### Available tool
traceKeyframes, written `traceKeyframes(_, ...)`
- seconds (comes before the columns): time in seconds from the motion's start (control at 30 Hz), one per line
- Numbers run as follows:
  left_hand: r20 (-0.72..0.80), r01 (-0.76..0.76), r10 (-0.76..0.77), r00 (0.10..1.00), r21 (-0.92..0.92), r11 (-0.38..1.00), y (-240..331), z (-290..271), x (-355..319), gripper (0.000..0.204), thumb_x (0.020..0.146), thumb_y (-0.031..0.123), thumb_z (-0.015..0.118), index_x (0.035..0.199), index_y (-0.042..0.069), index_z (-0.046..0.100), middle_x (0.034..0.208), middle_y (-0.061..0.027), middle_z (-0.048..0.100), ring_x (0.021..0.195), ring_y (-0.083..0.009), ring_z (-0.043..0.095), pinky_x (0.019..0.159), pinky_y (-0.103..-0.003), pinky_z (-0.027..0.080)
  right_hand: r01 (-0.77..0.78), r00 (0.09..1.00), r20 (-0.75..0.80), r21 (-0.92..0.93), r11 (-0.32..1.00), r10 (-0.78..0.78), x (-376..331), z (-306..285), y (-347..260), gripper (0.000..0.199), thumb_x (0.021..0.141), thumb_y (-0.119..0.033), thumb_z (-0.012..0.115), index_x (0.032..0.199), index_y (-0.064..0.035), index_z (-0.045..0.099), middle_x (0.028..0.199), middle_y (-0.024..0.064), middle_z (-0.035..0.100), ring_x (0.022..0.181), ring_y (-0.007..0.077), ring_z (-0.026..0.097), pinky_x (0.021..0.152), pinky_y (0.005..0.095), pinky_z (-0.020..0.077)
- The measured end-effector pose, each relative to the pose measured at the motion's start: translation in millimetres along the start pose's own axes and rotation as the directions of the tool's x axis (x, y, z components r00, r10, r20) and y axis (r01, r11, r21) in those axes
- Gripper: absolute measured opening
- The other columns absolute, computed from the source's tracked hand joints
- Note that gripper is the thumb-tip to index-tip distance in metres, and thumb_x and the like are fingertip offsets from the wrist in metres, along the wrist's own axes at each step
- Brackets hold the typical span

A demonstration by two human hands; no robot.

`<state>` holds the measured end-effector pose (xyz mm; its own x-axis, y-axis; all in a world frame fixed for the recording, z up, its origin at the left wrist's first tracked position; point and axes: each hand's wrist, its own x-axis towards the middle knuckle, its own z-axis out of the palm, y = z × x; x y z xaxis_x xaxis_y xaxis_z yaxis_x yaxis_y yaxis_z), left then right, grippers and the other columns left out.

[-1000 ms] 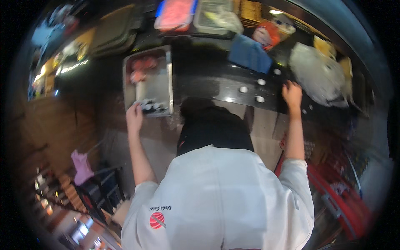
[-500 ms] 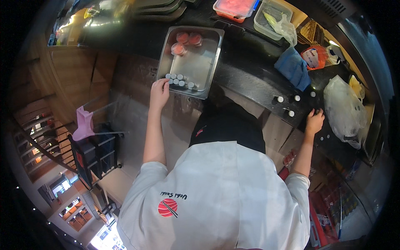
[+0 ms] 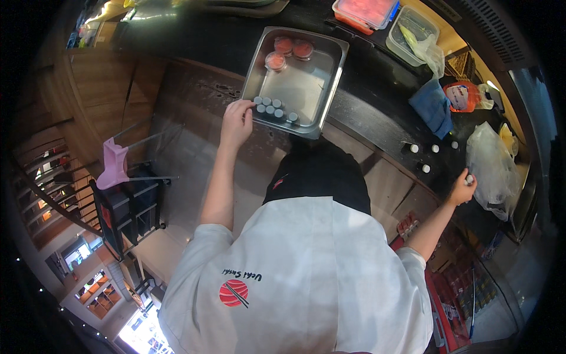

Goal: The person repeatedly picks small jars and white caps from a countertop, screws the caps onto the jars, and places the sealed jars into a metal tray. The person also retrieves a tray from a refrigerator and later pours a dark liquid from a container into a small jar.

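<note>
A rectangular metal tray (image 3: 329,82) juts over the counter's front edge. My left hand (image 3: 237,115) is closed over its near left corner, with the fingertips close to several small bottles with grey-white caps (image 3: 270,110) standing inside. Three round clear tubs with pinkish-orange contents (image 3: 275,61) sit at the tray's far left. Over the right part of the counter, my right hand (image 3: 461,190) grips a small white-capped bottle (image 3: 469,179), whose body is mostly hidden by the fingers. Several similar bottles (image 3: 414,148) stand on the counter left of that hand.
A clear plastic bag (image 3: 492,165) lies just beyond my right hand. Behind are a blue cloth (image 3: 432,108), an orange-red bottle (image 3: 464,96), a clear container (image 3: 407,50) and a box with pinkish-orange contents (image 3: 367,13). A pink stool-like item (image 3: 114,162) stands at left.
My right hand has risen from the counter, turned, and now shows a small capped bottle in its fingers. The left hand stays at the tray corner. The whole view has shifted slightly.
</note>
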<state>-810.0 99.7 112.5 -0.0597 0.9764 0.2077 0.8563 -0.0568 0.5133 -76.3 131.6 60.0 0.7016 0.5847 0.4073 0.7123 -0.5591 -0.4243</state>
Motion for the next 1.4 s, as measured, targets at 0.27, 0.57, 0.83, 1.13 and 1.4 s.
traceKeyframes(0.27,-0.064,0.379,-0.380,0.923,-0.032,0.925,-47.6,13.8,-3.1,0.046,0.095,0.013,0.058,0.139,0.001,0.052,0.128,-0.0221,0.062,0.116,-0.0379,0.060,0.101,-0.044,0.048,0.000,0.855,0.367,0.706,0.709,-0.366,-112.9,-51.2,-266.1,0.027,0.087,-0.015,0.083,0.109,-0.0062,0.070,0.097,0.0023,0.067,0.087,0.0104,0.060,0.076,0.0263,0.0505)
traceKeyframes(0.57,0.501,0.720,-0.526,0.687,-0.566,0.402,-77.9,45.5,-20.7,0.043,0.107,0.022,0.048,0.142,-0.002,0.044,0.121,-0.0171,0.063,0.084,-0.0215,0.070,0.070,-0.035,0.058,0.471,0.028,0.487,0.764,0.441,-0.873,-283.0,36.1,-424.8,0.030,0.082,-0.029,0.079,0.108,-0.0167,0.070,0.102,0.0067,0.068,0.091,0.0305,0.070,0.078,0.0414,0.0563)
traceKeyframes(0.83,0.586,0.693,-0.389,0.711,-0.678,0.246,-73.3,30.2,-12.6,0.039,0.108,0.016,0.043,0.141,-0.004,0.041,0.120,-0.0185,0.060,0.083,-0.0248,0.070,0.064,-0.035,0.064,0.492,-0.142,0.654,0.698,0.520,-0.743,-322.7,47.4,-433.6,0.033,0.088,-0.044,0.073,0.109,-0.0179,0.072,0.106,0.0096,0.068,0.096,0.0327,0.069,0.082,0.0435,0.0549)
traceKeyframes(1.13,0.568,0.670,-0.365,0.738,-0.680,0.298,-77.2,28.5,-12.4,0.038,0.108,0.016,0.043,0.140,-0.004,0.042,0.118,-0.0180,0.060,0.086,-0.0229,0.070,0.064,-0.034,0.064,0.259,-0.078,0.860,0.506,0.823,-0.504,-328.5,45.3,-428.7,0.039,0.104,-0.036,0.048,0.121,-0.0076,0.070,0.112,0.0224,0.071,0.107,0.0416,0.066,0.093,0.0464,0.0500)
traceKeyframes(1.4,0.474,0.563,-0.389,0.790,-0.313,0.765,-79.7,8.1,-5.5,0.046,0.100,0.023,0.057,0.139,-0.002,0.048,0.128,-0.0245,0.060,0.105,-0.0376,0.065,0.089,-0.047,0.053,0.243,-0.033,0.879,0.469,0.849,-0.476,-330.0,52.2,-420.1,0.041,0.104,-0.033,0.046,0.122,-0.0043,0.069,0.111,0.0271,0.070,0.108,0.0420,0.066,0.096,0.0466,0.0493)
